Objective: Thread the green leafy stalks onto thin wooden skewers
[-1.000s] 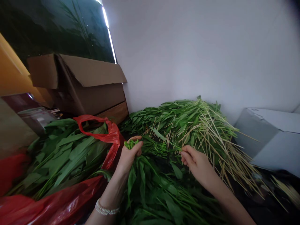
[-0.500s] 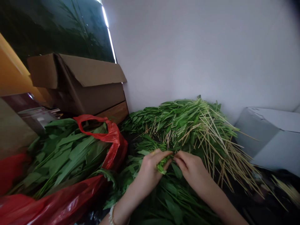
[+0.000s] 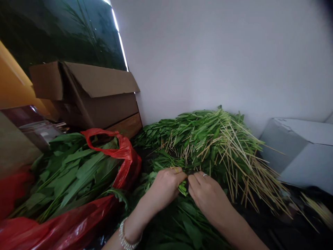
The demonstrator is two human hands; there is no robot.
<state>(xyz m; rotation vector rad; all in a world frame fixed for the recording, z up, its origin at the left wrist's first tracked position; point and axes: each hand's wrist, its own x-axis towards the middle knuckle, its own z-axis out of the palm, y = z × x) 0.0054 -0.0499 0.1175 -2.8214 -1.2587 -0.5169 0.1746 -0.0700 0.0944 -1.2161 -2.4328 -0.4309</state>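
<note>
My left grip [image 3: 166, 184] is closed around a small green bunch [image 3: 182, 189] at lower centre of the frame. My right grip [image 3: 204, 191] sits beside it, fingers curled; I cannot tell whether it holds anything. Leafy stems [image 3: 192, 225] lie below both. A red bag [image 3: 128, 156] occupies the lower left.

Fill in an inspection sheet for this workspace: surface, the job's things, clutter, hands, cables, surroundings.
Surface: dark floor or tabletop, cannot tell which; largely covered.
Job's things: green bunch in the left hand; leafy stems beneath the hands; pile of leaves with pale sticks behind; red bag holding leaves.
Clutter: open carton behind the bag; white box at picture right.
Hands: left hand closed round the bunch; right hand close beside it, grip hidden.
Cables: nothing seen.
Surroundings: pale wall; dark panel at upper left.
</note>
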